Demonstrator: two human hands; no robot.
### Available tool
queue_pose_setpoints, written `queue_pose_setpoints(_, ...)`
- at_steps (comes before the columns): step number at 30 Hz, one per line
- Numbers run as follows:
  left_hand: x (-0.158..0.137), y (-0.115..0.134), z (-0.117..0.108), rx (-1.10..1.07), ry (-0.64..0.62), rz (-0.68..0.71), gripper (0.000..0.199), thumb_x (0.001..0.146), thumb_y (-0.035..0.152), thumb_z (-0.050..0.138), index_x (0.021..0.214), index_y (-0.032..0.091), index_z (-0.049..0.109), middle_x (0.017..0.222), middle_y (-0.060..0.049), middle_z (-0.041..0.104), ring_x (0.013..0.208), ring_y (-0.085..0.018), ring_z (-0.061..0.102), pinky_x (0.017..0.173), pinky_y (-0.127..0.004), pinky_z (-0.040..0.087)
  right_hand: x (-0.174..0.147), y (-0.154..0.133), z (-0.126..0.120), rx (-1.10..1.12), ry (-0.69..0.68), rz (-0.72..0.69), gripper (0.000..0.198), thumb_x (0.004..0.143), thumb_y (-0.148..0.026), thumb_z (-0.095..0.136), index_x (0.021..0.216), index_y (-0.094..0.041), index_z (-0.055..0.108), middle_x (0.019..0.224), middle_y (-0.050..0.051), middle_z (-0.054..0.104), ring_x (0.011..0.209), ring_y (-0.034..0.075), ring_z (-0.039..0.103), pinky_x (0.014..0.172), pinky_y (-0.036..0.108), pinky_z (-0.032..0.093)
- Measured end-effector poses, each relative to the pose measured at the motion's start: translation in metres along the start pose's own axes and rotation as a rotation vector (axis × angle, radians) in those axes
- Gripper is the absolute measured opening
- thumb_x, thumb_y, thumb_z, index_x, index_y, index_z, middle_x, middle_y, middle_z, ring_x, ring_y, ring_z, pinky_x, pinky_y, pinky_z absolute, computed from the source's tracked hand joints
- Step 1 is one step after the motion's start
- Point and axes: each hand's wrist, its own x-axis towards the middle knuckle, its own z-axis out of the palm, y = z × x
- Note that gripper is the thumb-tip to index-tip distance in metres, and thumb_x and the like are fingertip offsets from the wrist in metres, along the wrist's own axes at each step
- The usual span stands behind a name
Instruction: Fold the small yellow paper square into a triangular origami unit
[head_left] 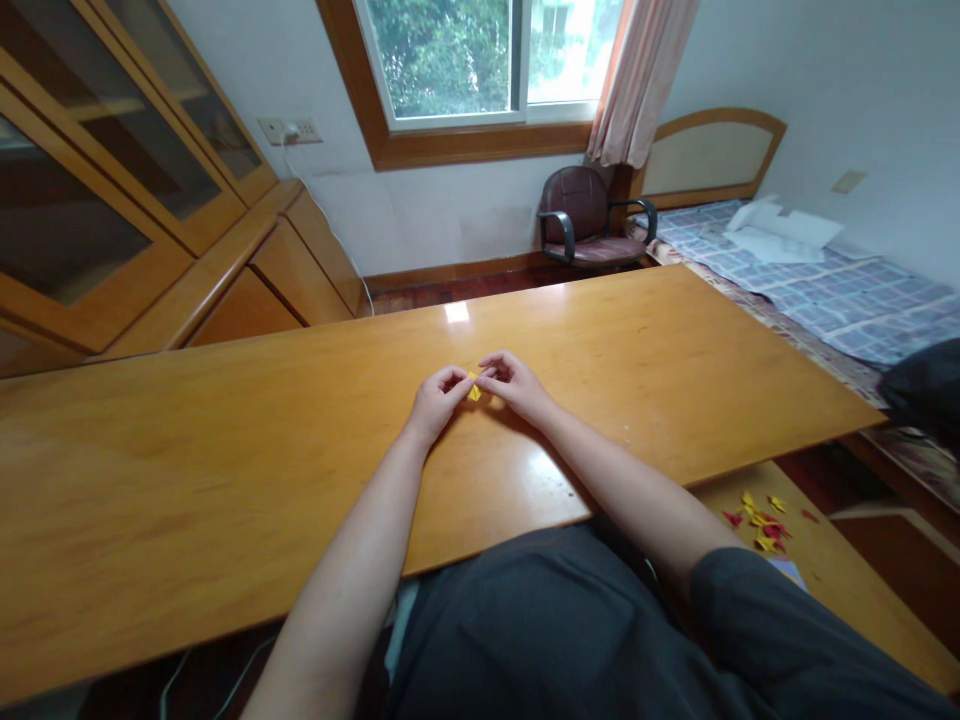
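Observation:
A small piece of folded yellow paper (pixel 475 393) is held between my two hands, just above the middle of the wooden table (pixel 225 450). My left hand (pixel 439 400) pinches its left side between thumb and fingers. From the other side, the thumb and index finger of my right hand (pixel 516 385) close on its upper right edge. The paper has a pointed, diamond-like shape with a crease down it. My fingertips cover its upper part.
Several red and yellow folded paper figures (pixel 765 525) lie on a lower wooden surface (pixel 862 610) at the right. Beyond the table stand a brown armchair (pixel 581 215) and a bed (pixel 840 290) with a checked cover. A glass-door cabinet (pixel 142 240) is at the left.

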Motion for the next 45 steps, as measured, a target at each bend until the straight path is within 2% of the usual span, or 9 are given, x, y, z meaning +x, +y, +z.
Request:
queue_pose_setpoints(10,0.003,0.001,-0.001,0.026,0.101,0.039,0.021,0.076,0.036,0.067,0.071,0.017,0.064,0.069,0.001,0.059,0.067,-0.013,0.053,0.067,-0.025,0.043,0.003,0.003,0.001,0.035,-0.071,0.041,0.047,0.068,-0.036,0.078,0.104,-0.021,0.052,0.07,-0.006,0.06,0.063,0.011,0.056,0.064,0.026,0.045)
queue_pose_setpoints(14,0.003,0.001,-0.001,0.036,0.091,0.033,0.021,0.076,0.036,0.067,0.07,0.016,0.063,0.069,0.001,0.059,0.068,-0.013,0.052,0.067,-0.025,0.042,0.003,0.004,0.0,0.009,-0.078,0.037,0.046,0.068,-0.034,0.076,0.104,-0.02,0.051,0.069,-0.007,0.059,0.062,0.01,0.055,0.062,0.025,0.044)
queue_pose_setpoints(23,0.005,-0.007,-0.004,-0.018,0.061,-0.018,0.02,0.075,0.035,0.065,0.069,0.018,0.057,0.064,0.004,0.054,0.062,-0.012,0.049,0.062,-0.023,0.04,0.002,0.002,0.001,0.069,-0.025,0.041,0.043,0.068,-0.038,0.076,0.099,-0.021,0.051,0.074,-0.003,0.064,0.068,0.014,0.062,0.067,0.028,0.048)
queue_pose_setpoints(33,0.002,0.002,-0.001,-0.031,0.015,-0.025,0.023,0.072,0.039,0.069,0.078,0.017,0.063,0.07,0.002,0.058,0.064,-0.012,0.051,0.06,-0.023,0.039,0.001,0.002,0.0,0.022,-0.05,0.036,0.038,0.069,-0.039,0.076,0.094,-0.019,0.054,0.075,-0.003,0.063,0.069,0.012,0.061,0.068,0.027,0.047)
queue_pose_setpoints(39,0.002,0.002,-0.002,-0.034,-0.037,-0.009,0.024,0.075,0.041,0.069,0.078,0.017,0.065,0.069,0.001,0.059,0.062,-0.012,0.051,0.06,-0.023,0.039,0.001,0.003,0.001,0.005,-0.053,0.033,0.04,0.069,-0.042,0.077,0.094,-0.02,0.055,0.074,-0.002,0.063,0.069,0.013,0.061,0.068,0.027,0.047)
queue_pose_setpoints(45,0.001,0.001,-0.002,-0.038,0.018,-0.021,0.027,0.074,0.043,0.07,0.071,0.017,0.065,0.063,0.002,0.057,0.059,-0.012,0.049,0.059,-0.024,0.038,0.0,-0.001,0.0,0.018,-0.045,0.031,0.04,0.069,-0.044,0.076,0.094,-0.019,0.057,0.076,-0.002,0.064,0.072,0.014,0.061,0.071,0.028,0.048)
